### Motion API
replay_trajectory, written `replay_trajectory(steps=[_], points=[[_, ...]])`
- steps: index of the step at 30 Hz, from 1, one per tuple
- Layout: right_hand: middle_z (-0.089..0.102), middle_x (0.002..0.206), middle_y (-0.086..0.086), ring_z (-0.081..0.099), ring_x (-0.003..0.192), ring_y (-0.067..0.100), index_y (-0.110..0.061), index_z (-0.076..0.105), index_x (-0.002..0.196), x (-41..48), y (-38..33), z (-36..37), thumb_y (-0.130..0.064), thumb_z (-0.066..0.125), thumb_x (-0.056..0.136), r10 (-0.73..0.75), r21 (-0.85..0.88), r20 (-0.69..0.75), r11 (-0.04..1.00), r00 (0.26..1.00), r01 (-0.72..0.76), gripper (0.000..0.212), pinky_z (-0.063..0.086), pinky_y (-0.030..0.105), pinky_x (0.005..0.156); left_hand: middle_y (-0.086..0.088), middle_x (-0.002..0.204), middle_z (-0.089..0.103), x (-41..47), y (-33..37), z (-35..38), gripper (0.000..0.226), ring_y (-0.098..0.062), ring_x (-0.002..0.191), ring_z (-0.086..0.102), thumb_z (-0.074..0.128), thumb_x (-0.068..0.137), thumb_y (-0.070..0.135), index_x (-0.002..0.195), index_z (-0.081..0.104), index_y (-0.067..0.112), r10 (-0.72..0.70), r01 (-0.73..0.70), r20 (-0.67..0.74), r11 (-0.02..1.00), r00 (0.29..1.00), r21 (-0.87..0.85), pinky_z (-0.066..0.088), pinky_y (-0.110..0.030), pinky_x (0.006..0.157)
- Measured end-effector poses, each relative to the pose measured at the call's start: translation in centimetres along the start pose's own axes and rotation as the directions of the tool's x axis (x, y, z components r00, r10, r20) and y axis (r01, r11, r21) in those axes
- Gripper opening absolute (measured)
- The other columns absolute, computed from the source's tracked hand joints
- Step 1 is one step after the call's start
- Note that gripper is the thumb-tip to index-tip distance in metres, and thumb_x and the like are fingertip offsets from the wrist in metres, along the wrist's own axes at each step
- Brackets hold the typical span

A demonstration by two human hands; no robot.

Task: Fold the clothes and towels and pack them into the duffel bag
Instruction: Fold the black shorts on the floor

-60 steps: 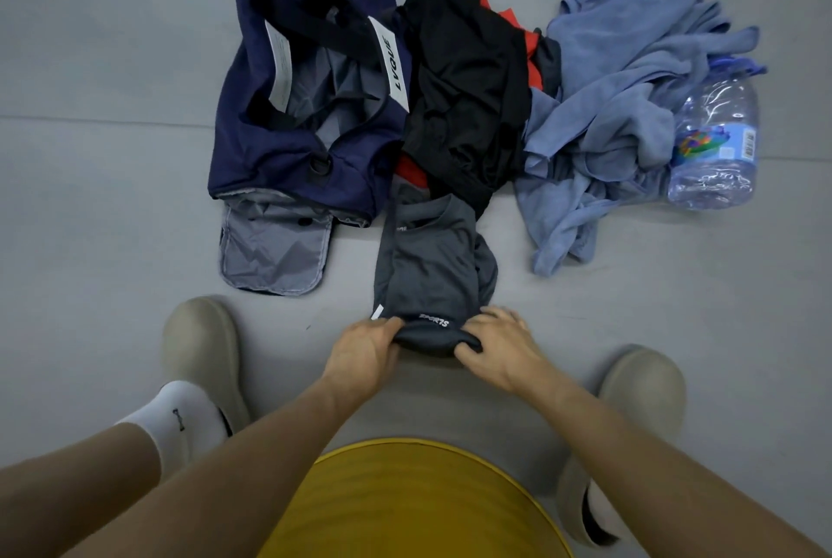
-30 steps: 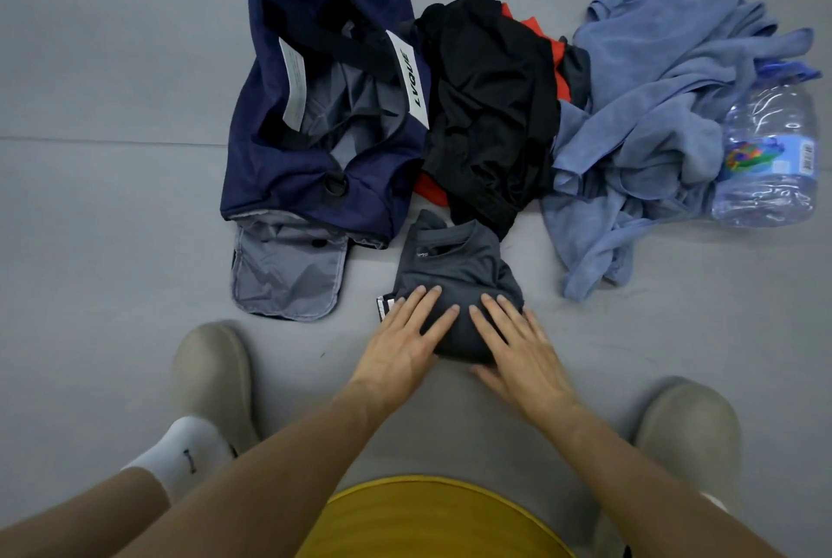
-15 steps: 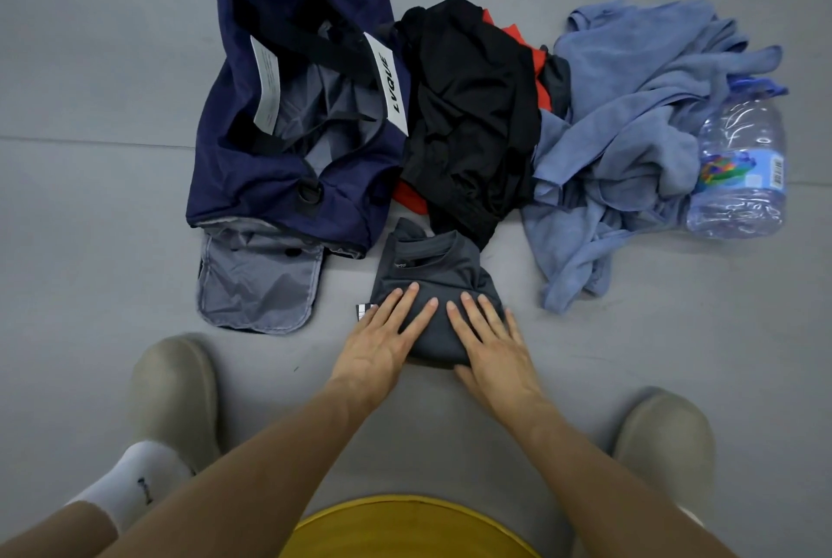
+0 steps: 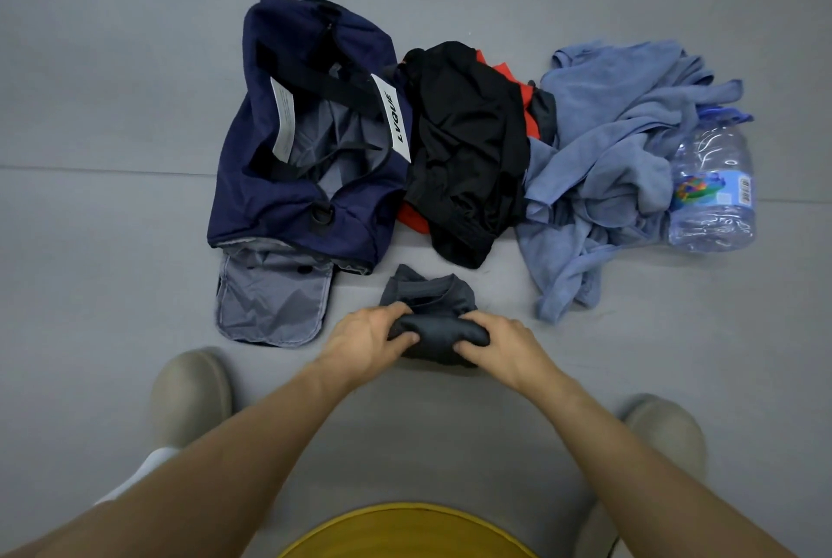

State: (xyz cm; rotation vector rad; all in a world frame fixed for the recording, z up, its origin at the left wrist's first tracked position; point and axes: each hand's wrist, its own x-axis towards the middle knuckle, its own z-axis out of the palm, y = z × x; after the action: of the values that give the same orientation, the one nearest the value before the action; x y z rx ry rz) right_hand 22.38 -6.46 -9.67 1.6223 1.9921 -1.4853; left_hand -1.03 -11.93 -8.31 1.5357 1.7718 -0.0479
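Left hand [image 4: 365, 339], right hand [image 4: 500, 343] no longer flat: both now grip grey garment [image 4: 437, 327], seemingly rolled

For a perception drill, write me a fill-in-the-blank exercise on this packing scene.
The left hand and right hand both grip the rolled garment, which is dark ____.
The black garment lies between the blue towel and the navy ____.
A clear plastic ____ lies against the towel's right side.
Missing words: grey; duffel bag; bottle.
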Motion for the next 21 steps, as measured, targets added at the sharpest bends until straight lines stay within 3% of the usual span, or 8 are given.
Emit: replay_trajectory(steps=[4,7,11,14,16,17,21], points=[[0.071,0.103,-0.002,0.064,0.095,0.022,-0.041,0.053,0.128,1.5,-0.7,-0.4,-0.054,0.065,0.085,0.012,0.062,-0.187,0.998,0.982,0.000,0.046,0.054,0.035,0.085,0.002,0.119,0.066,1.8,-0.1,-0.5,0.038,-0.023,0.107,0.062,0.058,0.095,0.048,0.129,0.056,0.030,-0.018,0.004,-0.236,0.998,0.972,-0.059,0.050,-0.038,0.086],[0.071,0.100,0.002,0.065,0.094,0.027,-0.034,0.053,0.128,3.1,-0.6,-0.2,-0.054,0.061,0.090,0.030,0.067,-0.267,0.998,0.963,-0.013,0.044,0.054,0.038,0.081,0.000,0.133,0.057,2.9,0.2,0.4,0.044,-0.026,0.119,0.057,0.055,0.098,0.043,0.138,0.055,0.023,0.108,-0.067,-0.344,0.989,0.933,0.129,0.051,-0.041,0.094],[0.064,0.123,0.002,0.062,0.108,0.027,-0.029,0.047,0.139,4.2,-0.1,0.7,-0.049,0.056,0.095,-0.008,-0.053,-0.347,0.999,0.938,-0.011,0.049,0.052,0.039,0.086,-0.010,0.149,0.049,3.4,-0.1,2.7,0.047,-0.033,0.142,0.040,0.040,0.101,0.035,0.142,0.055,0.020,0.367,-0.206,-0.349,0.884,0.862,0.420,0.036,-0.051,0.115],[0.048,0.146,0.006,0.054,0.124,0.030,-0.022,0.045,0.147,4.1,0.6,1.7,-0.037,0.056,0.098,-0.227,-0.309,-0.459,0.947,0.859,0.085,0.052,0.052,0.045,0.096,-0.011,0.156,0.041,3.3,-0.5,3.9,0.048,-0.034,0.148,0.030,0.034,0.104,0.032,0.148,0.048,0.020,0.390,-0.219,-0.296,0.851,0.872,0.477,0.024,-0.055,0.120],[0.040,0.155,0.009,0.040,0.141,0.032,-0.021,0.046,0.148,3.9,1.0,2.4,-0.033,0.050,0.100,-0.415,-0.486,-0.439,0.856,0.797,0.178,0.049,0.041,0.049,0.110,-0.010,0.157,0.040,3.5,-0.8,4.3,0.050,-0.034,0.149,0.028,0.032,0.104,0.031,0.150,0.045,0.020,0.367,-0.207,-0.270,0.853,0.890,0.478,0.022,-0.055,0.121],[0.036,0.159,0.008,0.032,0.147,0.031,-0.022,0.045,0.149,3.7,1.1,2.8,-0.037,0.045,0.101,-0.461,-0.538,-0.387,0.816,0.799,0.211,0.050,0.034,0.051,0.115,-0.010,0.157,0.040,3.6,-0.9,4.4,0.050,-0.034,0.149,0.028,0.032,0.103,0.031,0.150,0.045,0.019,0.359,-0.203,-0.262,0.855,0.896,0.477,0.021,-0.056,0.121],[0.006,0.168,0.001,-0.004,0.155,0.023,-0.029,0.012,0.160,3.3,1.7,4.4,-0.061,0.022,0.098,-0.328,-0.562,-0.157,0.805,0.932,0.189,0.071,0.009,0.053,0.124,-0.011,0.157,0.040,4.1,-1.5,4.9,0.052,-0.034,0.149,0.029,0.031,0.102,0.032,0.150,0.045,0.021,0.323,-0.190,-0.234,0.870,0.917,0.455,0.022,-0.055,0.121]])
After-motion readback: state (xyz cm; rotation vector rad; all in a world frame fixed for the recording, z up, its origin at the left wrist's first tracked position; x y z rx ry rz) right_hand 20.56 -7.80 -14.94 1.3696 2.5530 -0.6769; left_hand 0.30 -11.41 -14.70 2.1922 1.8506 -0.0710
